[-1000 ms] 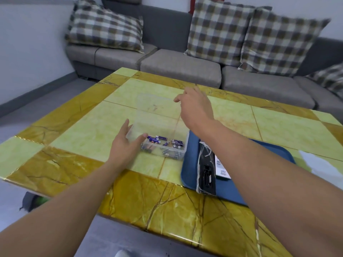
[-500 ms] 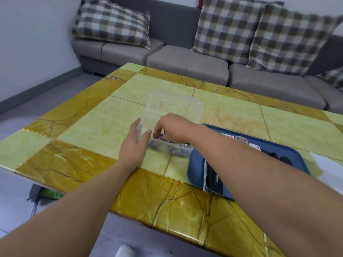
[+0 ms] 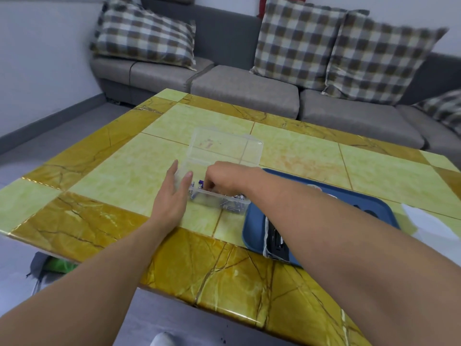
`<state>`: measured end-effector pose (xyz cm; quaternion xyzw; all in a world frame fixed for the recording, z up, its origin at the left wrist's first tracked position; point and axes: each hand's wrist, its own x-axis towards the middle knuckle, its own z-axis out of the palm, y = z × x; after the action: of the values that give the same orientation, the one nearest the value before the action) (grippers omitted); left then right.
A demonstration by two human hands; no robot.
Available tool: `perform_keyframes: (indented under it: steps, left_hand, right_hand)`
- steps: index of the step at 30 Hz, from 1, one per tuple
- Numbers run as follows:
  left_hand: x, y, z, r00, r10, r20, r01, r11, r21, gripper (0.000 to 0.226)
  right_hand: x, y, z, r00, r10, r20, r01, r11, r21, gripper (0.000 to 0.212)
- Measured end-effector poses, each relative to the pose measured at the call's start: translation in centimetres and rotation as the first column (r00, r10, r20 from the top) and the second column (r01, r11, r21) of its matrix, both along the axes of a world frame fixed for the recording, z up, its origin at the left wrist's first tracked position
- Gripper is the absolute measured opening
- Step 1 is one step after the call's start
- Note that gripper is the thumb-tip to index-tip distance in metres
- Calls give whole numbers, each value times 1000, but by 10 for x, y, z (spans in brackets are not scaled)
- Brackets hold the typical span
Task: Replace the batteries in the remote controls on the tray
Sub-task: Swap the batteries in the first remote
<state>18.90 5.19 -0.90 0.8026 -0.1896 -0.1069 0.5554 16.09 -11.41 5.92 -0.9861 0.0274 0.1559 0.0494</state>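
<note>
Since the earlier frame your right hand (image 3: 222,177) has come down from above the raised lid into the clear plastic box (image 3: 219,199), fingers curled among the batteries (image 3: 234,196); whether it grips one cannot be told. Your left hand (image 3: 172,193) rests flat and open against the box's left end. The remote control (image 3: 275,242) lies on the blue tray (image 3: 252,221), just right of the box.

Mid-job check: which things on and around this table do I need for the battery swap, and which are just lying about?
For the job:
clear plastic box, lid open
batteries inside it
blue tray
black remote control on the tray
left hand steadying the box
right hand reaching into it

Lying about:
white paper
plaid cushions
grey sofa
</note>
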Motion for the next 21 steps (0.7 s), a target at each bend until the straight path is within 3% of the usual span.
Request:
perform_keyframes:
  steps: [2,3,5,6,8,9,11,13,15,18,19,21]
  left_hand:
    - [-3,3,5,988,134,-77,-141,985,-99,67]
    - [-8,3,8,969,245,-42,-248,963,-109,66]
    - [-29,0,17,897,428,107,-415,901,-126,54]
    - [-43,-8,24,897,409,165,-388,910,-145,42]
    - [-79,-30,40,971,149,185,-135,987,-87,21]
    - [-96,-41,45,986,-22,166,19,1000,21,20]
    - [-131,-64,50,959,-253,126,206,931,300,38]
    - [-155,-78,45,942,-310,131,196,822,534,63]
    - [-169,-88,41,931,-337,143,159,722,674,88]
    - [-167,-96,37,947,-311,82,153,659,737,106]
    - [-166,-99,37,958,-283,35,173,675,717,101]
    - [-166,-101,37,974,-224,-11,180,754,632,69]
  right_hand:
    - [-19,-8,20,980,-93,176,69,988,136,14]
    - [-35,-15,29,937,-197,290,125,961,249,13]
    - [-76,-23,44,766,-471,437,190,816,546,10]
    - [-98,-27,47,658,-611,441,186,698,691,12]
    - [-142,-32,45,471,-819,328,136,435,890,15]
    - [-160,-32,42,400,-884,242,106,307,946,16]
    - [-190,-35,30,300,-954,6,27,15,1000,18]
    - [-210,-34,17,283,-926,-250,-89,-285,954,17]
    - [-226,-34,10,322,-849,-418,-151,-482,863,16]
    - [-243,-36,12,365,-791,-492,-135,-568,812,14]
    - [-248,-39,15,378,-778,-501,-138,-583,801,15]
    - [-257,-44,20,403,-754,-519,-138,-611,779,19]
